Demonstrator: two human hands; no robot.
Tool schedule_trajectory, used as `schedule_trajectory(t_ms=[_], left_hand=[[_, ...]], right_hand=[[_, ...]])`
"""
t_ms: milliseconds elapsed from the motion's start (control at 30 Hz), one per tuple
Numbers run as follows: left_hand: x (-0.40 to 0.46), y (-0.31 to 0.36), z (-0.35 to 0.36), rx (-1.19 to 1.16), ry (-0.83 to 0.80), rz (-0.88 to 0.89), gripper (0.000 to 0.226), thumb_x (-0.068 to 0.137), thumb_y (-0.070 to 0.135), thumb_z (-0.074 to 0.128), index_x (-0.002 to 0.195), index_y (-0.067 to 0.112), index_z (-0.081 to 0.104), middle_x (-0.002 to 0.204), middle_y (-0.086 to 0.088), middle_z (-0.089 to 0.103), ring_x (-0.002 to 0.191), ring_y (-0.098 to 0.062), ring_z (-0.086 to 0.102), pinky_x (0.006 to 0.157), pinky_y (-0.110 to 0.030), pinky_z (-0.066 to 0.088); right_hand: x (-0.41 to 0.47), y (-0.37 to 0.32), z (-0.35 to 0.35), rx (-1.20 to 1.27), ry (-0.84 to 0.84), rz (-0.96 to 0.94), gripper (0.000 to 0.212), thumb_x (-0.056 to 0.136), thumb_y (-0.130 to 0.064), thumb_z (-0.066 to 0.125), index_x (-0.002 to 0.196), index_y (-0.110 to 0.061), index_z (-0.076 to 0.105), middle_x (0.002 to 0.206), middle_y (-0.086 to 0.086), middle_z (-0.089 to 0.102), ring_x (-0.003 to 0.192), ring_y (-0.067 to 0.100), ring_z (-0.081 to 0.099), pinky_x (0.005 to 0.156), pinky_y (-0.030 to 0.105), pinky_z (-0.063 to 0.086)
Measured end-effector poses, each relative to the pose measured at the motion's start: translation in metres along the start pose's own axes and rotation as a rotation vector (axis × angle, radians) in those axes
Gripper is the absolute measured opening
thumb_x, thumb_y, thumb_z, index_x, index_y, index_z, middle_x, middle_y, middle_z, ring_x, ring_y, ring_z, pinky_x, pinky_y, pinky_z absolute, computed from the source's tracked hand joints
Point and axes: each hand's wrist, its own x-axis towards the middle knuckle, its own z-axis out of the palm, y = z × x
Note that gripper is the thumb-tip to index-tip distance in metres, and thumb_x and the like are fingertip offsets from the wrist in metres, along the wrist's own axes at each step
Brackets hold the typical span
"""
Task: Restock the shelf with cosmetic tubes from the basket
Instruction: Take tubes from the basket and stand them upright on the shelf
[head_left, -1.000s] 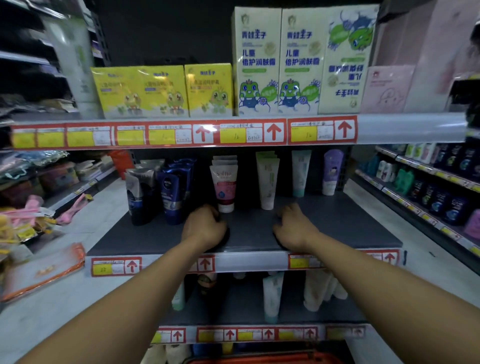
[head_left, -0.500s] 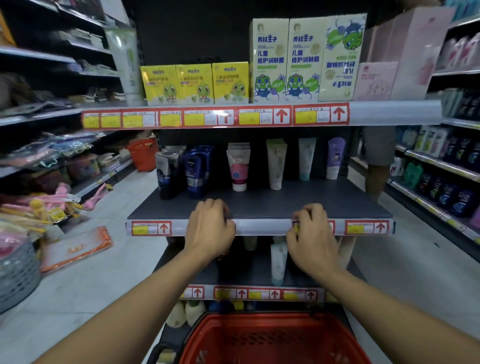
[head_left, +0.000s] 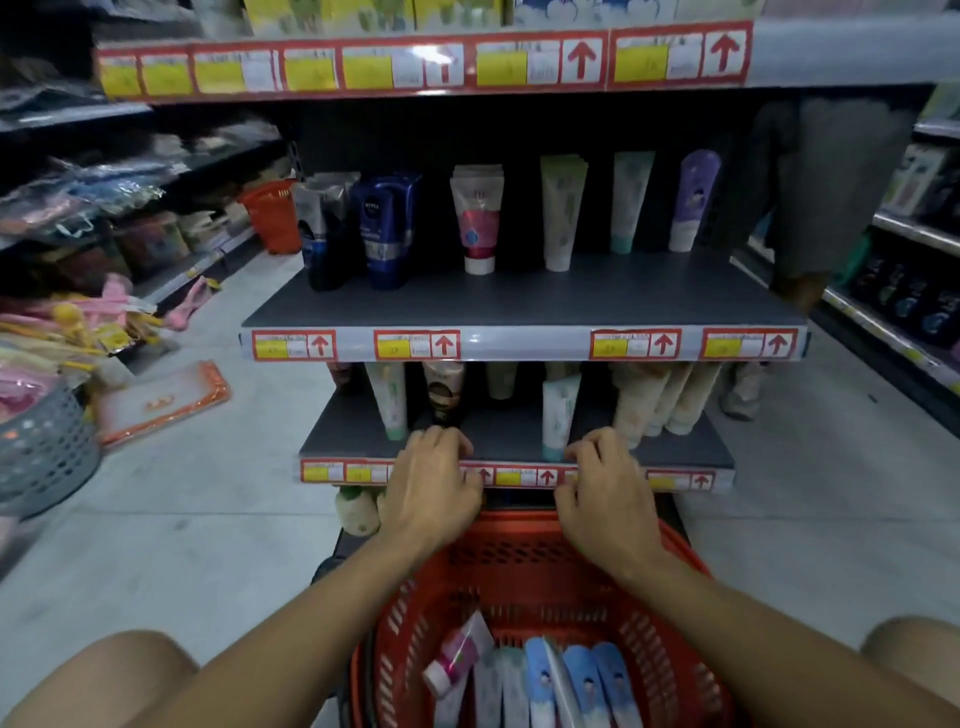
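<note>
Left hand (head_left: 431, 486): palm down, fingers curled over lower shelf's front edge. Right hand (head_left: 605, 493): likewise, further right. Both forearms extended forward; bare knees at bottom corners.
</note>
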Motion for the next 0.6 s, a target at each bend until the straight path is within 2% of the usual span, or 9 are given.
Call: schedule_trajectory(t_ms=[67, 167, 267, 433, 600], left_hand=[[-0.010, -0.005, 0.016, -0.001, -0.051, -0.027, 0.021, 0.087, 0.028, 0.062, 0.105, 0.020, 0.064, 0.105, 0.001, 0.063, 0.104, -0.021, 0.055, 0.089, -0.036, 0.046], [-0.023, -0.013, 0.040, 0.009, -0.136, -0.062, 0.023, 0.087, 0.028, 0.062, 0.108, 0.019, 0.064, 0.109, -0.001, 0.064, 0.107, -0.023, 0.056, 0.090, -0.036, 0.047], [-0.035, -0.023, 0.064, 0.002, -0.221, -0.108, 0.025, 0.087, 0.025, 0.063, 0.111, 0.018, 0.064, 0.111, -0.003, 0.064, 0.108, -0.024, 0.057, 0.090, -0.035, 0.047], [-0.049, -0.047, 0.109, 0.000, -0.359, -0.203, 0.025, 0.087, 0.022, 0.064, 0.112, 0.018, 0.065, 0.115, -0.003, 0.064, 0.108, -0.024, 0.059, 0.085, -0.033, 0.048], [-0.064, -0.072, 0.158, 0.014, -0.484, -0.280, 0.026, 0.087, 0.024, 0.063, 0.112, 0.017, 0.065, 0.113, -0.003, 0.064, 0.109, -0.024, 0.059, 0.088, -0.033, 0.046]], right_hand=[[-0.013, 0.004, 0.014, 0.008, -0.053, 0.019, 0.017, 0.079, -0.012, 0.066, 0.095, -0.011, 0.060, 0.099, 0.003, 0.047, 0.081, 0.022, 0.051, 0.068, 0.035, 0.047], [-0.032, 0.012, 0.037, 0.030, -0.165, 0.085, 0.020, 0.079, -0.013, 0.065, 0.099, -0.012, 0.063, 0.098, 0.002, 0.053, 0.081, 0.021, 0.055, 0.067, 0.034, 0.050], [-0.053, 0.020, 0.059, 0.026, -0.301, 0.183, 0.013, 0.082, -0.018, 0.061, 0.095, -0.015, 0.058, 0.096, 0.001, 0.054, 0.081, 0.022, 0.057, 0.063, 0.032, 0.046], [-0.082, 0.036, 0.098, 0.012, -0.512, 0.313, 0.019, 0.088, -0.023, 0.055, 0.106, -0.015, 0.056, 0.108, 0.003, 0.054, 0.100, 0.025, 0.055, 0.075, 0.038, 0.049], [-0.115, 0.057, 0.145, 0.011, -0.709, 0.419, 0.024, 0.084, -0.022, 0.065, 0.105, -0.011, 0.060, 0.110, 0.010, 0.059, 0.103, 0.032, 0.060, 0.083, 0.041, 0.049]])
